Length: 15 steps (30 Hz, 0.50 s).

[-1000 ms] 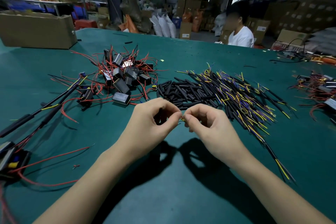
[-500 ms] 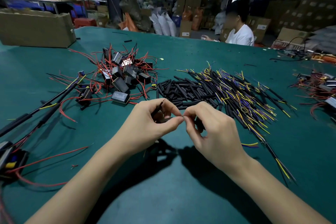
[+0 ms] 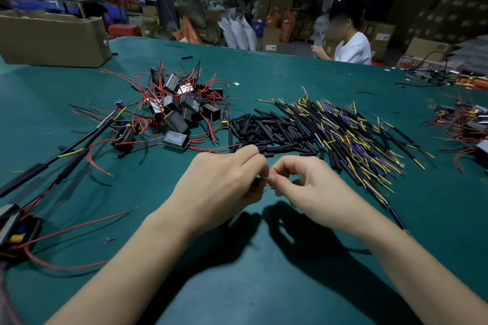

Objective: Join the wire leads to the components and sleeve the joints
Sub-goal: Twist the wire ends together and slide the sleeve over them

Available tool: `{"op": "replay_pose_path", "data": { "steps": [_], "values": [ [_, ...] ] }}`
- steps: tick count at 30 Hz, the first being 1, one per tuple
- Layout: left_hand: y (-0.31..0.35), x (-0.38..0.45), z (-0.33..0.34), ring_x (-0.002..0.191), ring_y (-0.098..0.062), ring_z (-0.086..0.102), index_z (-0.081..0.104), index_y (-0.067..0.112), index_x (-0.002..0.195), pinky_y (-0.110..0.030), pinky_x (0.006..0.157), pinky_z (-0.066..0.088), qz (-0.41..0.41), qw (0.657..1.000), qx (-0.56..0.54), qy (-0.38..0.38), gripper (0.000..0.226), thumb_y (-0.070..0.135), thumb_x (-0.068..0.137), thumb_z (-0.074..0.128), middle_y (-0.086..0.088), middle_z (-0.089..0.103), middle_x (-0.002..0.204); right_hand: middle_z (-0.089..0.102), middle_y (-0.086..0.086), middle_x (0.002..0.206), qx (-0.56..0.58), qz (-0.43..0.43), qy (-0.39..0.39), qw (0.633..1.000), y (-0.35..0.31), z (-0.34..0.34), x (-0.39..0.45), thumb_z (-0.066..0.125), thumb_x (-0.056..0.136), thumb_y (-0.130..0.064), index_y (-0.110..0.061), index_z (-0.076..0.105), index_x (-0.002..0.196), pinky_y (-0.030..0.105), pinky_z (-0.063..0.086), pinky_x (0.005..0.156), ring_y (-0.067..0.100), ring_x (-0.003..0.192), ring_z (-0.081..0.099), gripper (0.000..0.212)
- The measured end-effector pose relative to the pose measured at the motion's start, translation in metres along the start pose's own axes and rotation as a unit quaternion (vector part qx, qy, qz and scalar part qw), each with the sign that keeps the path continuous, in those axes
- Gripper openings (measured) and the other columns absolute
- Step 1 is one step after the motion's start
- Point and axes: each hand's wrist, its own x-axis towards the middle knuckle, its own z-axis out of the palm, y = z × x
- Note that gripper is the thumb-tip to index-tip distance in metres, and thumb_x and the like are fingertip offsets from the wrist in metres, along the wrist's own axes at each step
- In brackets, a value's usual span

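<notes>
My left hand (image 3: 224, 185) and my right hand (image 3: 314, 187) meet fingertip to fingertip above the green table (image 3: 264, 285). Between them they pinch thin wire ends (image 3: 267, 182); a black piece shows in my left fingers, mostly hidden. Behind my hands lie a pile of short black sleeves (image 3: 272, 130), a heap of yellow-and-blue wire leads (image 3: 351, 129) to the right, and a pile of black box components with red wires (image 3: 182, 105) to the left.
Sleeved assemblies with long black tubes (image 3: 60, 158) lie at the left, with a black and yellow part (image 3: 15, 235) at the left edge. More components (image 3: 464, 124) sit far right. A cardboard box (image 3: 52, 39) stands back left. A person in white (image 3: 351, 47) sits across the table.
My hands have stayed together while my fingers shifted on the wire ends. My left hand has rolled knuckles-up, hiding the black piece that stood out of it before.
</notes>
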Motion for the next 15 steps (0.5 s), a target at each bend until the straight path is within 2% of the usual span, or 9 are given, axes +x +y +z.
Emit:
{"op": "replay_pose_path", "data": {
  "steps": [3, 5, 7, 9, 12, 13, 15],
  "values": [
    [0.005, 0.000, 0.003, 0.051, -0.018, 0.057, 0.064, 0.017, 0.074, -0.027, 0.037, 0.039, 0.002, 1.000, -0.022, -0.002, 0.010, 0.018, 0.079, 0.056, 0.004, 0.059, 0.064, 0.058, -0.010, 0.059, 0.086, 0.067, -0.050, 0.993, 0.001, -0.010, -0.002, 0.057, 0.094, -0.015, -0.018, 0.060, 0.074, 0.010, 0.029, 0.044, 0.002, 0.042, 0.038, 0.021],
    [0.007, -0.002, 0.004, 0.053, -0.017, 0.058, 0.065, 0.019, 0.076, -0.028, 0.041, 0.044, -0.051, 0.996, -0.078, -0.005, 0.006, 0.025, 0.077, 0.064, 0.008, 0.060, 0.061, 0.058, -0.008, 0.062, 0.109, 0.068, -0.045, 0.991, 0.002, -0.011, -0.005, 0.057, 0.094, -0.014, -0.017, 0.061, 0.076, 0.014, 0.029, 0.046, 0.004, 0.045, 0.038, 0.019],
    [0.007, -0.005, 0.004, 0.054, -0.011, 0.054, 0.064, 0.025, 0.078, -0.026, 0.049, 0.045, -0.137, 0.979, -0.148, -0.007, 0.012, 0.037, 0.076, 0.065, 0.013, 0.056, 0.058, 0.058, -0.009, 0.063, 0.115, 0.035, -0.012, 0.993, 0.001, -0.008, -0.007, 0.059, 0.093, -0.010, -0.015, 0.061, 0.076, 0.009, 0.031, 0.046, -0.001, 0.044, 0.043, 0.018],
    [0.003, -0.007, 0.006, 0.053, -0.006, 0.045, 0.062, 0.027, 0.075, -0.029, 0.054, 0.043, -0.201, 0.955, -0.214, -0.027, 0.021, 0.048, 0.076, 0.063, 0.013, 0.051, 0.054, 0.058, -0.012, 0.064, 0.041, -0.021, 0.033, 0.998, 0.000, -0.005, -0.009, 0.061, 0.091, -0.010, -0.018, 0.061, 0.077, 0.010, 0.035, 0.050, -0.001, 0.048, 0.049, 0.017],
    [-0.001, -0.007, 0.006, 0.052, -0.018, 0.045, 0.063, 0.022, 0.070, -0.037, 0.055, 0.042, -0.233, 0.924, -0.299, -0.047, 0.037, 0.058, 0.076, 0.054, 0.001, 0.053, 0.054, 0.058, -0.018, 0.075, -0.149, -0.105, 0.080, 0.980, 0.001, 0.000, -0.012, 0.059, 0.092, -0.023, -0.026, 0.058, 0.082, 0.034, 0.045, 0.061, 0.007, 0.064, 0.053, 0.010],
    [-0.002, -0.006, 0.005, 0.052, -0.021, 0.045, 0.065, 0.020, 0.071, -0.037, 0.054, 0.041, -0.239, 0.914, -0.324, -0.046, 0.039, 0.056, 0.077, 0.054, -0.004, 0.055, 0.056, 0.057, -0.018, 0.078, -0.176, -0.129, 0.092, 0.972, 0.000, 0.001, -0.013, 0.057, 0.092, -0.025, -0.027, 0.057, 0.084, 0.039, 0.046, 0.062, 0.008, 0.068, 0.052, 0.008],
    [-0.003, -0.004, 0.003, 0.049, -0.013, 0.041, 0.069, 0.017, 0.071, -0.029, 0.050, 0.035, -0.251, 0.891, -0.377, -0.043, 0.030, 0.044, 0.081, 0.062, -0.004, 0.057, 0.056, 0.056, -0.016, 0.081, -0.211, -0.168, 0.119, 0.956, -0.004, 0.002, -0.015, 0.055, 0.091, -0.025, -0.023, 0.057, 0.087, 0.039, 0.046, 0.058, 0.011, 0.067, 0.052, 0.005]
  ]
}}
